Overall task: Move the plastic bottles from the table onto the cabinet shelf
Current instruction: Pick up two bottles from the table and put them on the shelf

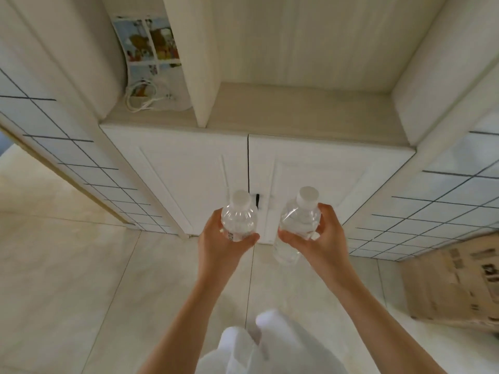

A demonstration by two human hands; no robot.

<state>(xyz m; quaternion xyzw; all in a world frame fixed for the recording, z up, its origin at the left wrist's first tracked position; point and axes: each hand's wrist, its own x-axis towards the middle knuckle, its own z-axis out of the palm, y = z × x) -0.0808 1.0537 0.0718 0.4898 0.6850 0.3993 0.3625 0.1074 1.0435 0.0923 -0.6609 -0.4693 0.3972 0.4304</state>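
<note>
I hold two clear plastic bottles with white caps in front of a white cabinet. My left hand [220, 242] grips the left bottle [239, 218] around its lower body, cap up. The right bottle [297, 225], also upright, is gripped at its middle by my right hand [318, 238]. Both bottles hang in the air before the cabinet's shut double doors [205, 179], below the open wooden shelf [297, 112]. The table is out of view.
A vertical divider [199, 63] splits the shelf; the left bay holds a picture sheet [149, 41] and a coiled white cable [143, 97]. Tiled walls flank the cabinet. A cardboard box [456, 282] stands on the floor at the right. My white-clad legs [259, 346] show below.
</note>
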